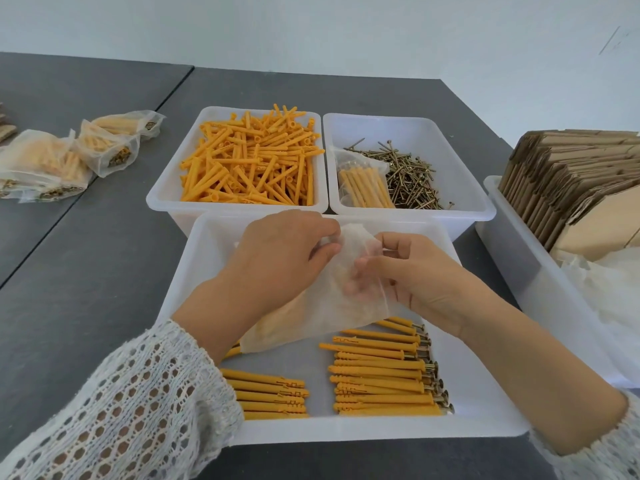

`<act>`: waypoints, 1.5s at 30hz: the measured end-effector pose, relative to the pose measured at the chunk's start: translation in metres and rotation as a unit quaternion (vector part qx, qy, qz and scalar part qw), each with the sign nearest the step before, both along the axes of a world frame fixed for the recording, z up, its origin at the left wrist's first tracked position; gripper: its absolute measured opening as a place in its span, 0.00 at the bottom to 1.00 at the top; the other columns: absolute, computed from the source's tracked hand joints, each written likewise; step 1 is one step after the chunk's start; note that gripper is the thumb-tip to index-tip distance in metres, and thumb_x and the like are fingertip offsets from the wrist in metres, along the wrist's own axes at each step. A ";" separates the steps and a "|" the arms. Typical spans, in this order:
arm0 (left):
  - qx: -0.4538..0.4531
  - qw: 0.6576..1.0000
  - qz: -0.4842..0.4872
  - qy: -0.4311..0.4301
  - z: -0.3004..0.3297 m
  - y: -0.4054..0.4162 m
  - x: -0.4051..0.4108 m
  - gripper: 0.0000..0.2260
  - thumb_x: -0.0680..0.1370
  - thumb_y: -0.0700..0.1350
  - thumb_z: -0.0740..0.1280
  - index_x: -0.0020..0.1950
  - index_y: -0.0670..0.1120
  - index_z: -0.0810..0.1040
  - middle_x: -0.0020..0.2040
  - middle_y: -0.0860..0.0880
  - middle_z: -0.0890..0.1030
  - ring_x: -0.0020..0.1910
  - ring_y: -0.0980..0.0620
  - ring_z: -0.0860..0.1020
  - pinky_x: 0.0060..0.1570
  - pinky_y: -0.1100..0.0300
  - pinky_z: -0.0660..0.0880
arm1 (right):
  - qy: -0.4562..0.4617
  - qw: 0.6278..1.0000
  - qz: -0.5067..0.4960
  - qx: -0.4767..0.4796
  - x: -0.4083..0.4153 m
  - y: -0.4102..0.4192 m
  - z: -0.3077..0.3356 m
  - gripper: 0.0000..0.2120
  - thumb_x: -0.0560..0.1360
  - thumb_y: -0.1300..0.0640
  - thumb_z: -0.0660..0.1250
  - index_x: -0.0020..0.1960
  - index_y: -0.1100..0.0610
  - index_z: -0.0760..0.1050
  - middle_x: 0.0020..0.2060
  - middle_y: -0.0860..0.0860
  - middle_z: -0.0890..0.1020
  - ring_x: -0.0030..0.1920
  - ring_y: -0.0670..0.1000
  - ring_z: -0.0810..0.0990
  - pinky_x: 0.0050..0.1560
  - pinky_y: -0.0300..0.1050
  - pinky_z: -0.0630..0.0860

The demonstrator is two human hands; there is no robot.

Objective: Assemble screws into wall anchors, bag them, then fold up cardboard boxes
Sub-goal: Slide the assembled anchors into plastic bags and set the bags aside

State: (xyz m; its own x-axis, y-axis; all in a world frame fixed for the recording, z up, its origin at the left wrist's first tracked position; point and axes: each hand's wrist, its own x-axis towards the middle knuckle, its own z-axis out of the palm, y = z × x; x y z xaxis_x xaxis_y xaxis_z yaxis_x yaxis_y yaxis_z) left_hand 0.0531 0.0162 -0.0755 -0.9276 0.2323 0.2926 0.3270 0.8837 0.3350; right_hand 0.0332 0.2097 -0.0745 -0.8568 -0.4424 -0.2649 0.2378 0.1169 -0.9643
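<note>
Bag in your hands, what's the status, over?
Both hands, left and right, pinching the empty bag open. Assembled anchors waiting in the tray below. Nothing blocking.

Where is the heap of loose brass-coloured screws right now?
In the head view, the loose brass-coloured screws lie in the far right white plastic tub, beside the tub of loose orange wall anchors.

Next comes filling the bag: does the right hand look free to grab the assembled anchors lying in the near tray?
Probably not yet: the right hand pinches the bag, though the assembled anchors lie uncovered just below it.
</note>
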 end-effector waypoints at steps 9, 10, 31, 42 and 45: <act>0.027 0.999 -0.041 -0.014 -0.002 -0.002 -0.003 0.19 0.81 0.62 0.56 0.63 0.54 0.76 0.49 0.58 0.77 0.55 0.54 0.72 0.54 0.53 0.70 | -0.180 0.967 0.151 -0.092 -0.001 0.006 0.003 0.33 0.75 0.32 0.54 0.70 0.53 0.70 0.61 0.63 0.79 0.58 0.69 0.79 0.57 0.59 0.79; 0.030 0.997 -0.057 -0.034 -0.002 -0.002 -0.003 0.24 0.79 0.66 0.54 0.67 0.55 0.73 0.53 0.58 0.76 0.59 0.55 0.71 0.59 0.53 0.67 | -0.180 0.967 0.150 -0.103 -0.002 0.006 0.003 0.35 0.73 0.30 0.52 0.71 0.52 0.68 0.62 0.63 0.79 0.58 0.69 0.79 0.56 0.58 0.80; -0.120 0.990 -0.029 -0.066 -0.017 -0.002 -0.002 0.43 0.70 0.64 0.68 0.78 0.55 0.51 0.66 0.56 0.71 0.64 0.52 0.71 0.64 0.49 0.60 | 0.128 0.973 -0.186 0.048 -0.021 0.017 -0.001 0.15 0.81 0.66 0.54 0.44 0.60 0.78 0.37 0.54 0.83 0.38 0.52 0.80 0.42 0.42 0.77; -0.182 0.970 -0.008 -0.162 -0.023 -0.010 -0.003 0.37 0.70 0.68 0.68 0.73 0.55 0.61 0.64 0.56 0.73 0.61 0.51 0.74 0.62 0.48 0.66 | 0.360 0.665 0.143 0.638 -0.023 0.003 -0.036 0.10 0.78 0.63 0.64 0.59 0.57 0.72 0.52 0.53 0.73 0.49 0.53 0.76 0.45 0.44 0.72; -0.180 0.969 -0.005 -0.169 -0.023 -0.010 -0.003 0.36 0.70 0.68 0.68 0.72 0.54 0.63 0.63 0.56 0.74 0.61 0.51 0.74 0.61 0.49 0.66 | 0.362 0.642 0.170 0.655 -0.023 0.004 -0.036 0.11 0.78 0.64 0.64 0.59 0.57 0.73 0.53 0.53 0.75 0.52 0.54 0.77 0.44 0.44 0.71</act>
State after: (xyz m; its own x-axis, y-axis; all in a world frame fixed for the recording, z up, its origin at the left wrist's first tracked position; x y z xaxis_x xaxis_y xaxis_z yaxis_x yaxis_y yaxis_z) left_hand 0.0503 0.0058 -0.0982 -0.9536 0.2717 -0.1298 0.2609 0.9607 0.0944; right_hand 0.0101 0.2140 -0.1106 -0.8782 -0.4400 -0.1877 -0.4702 0.8660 0.1700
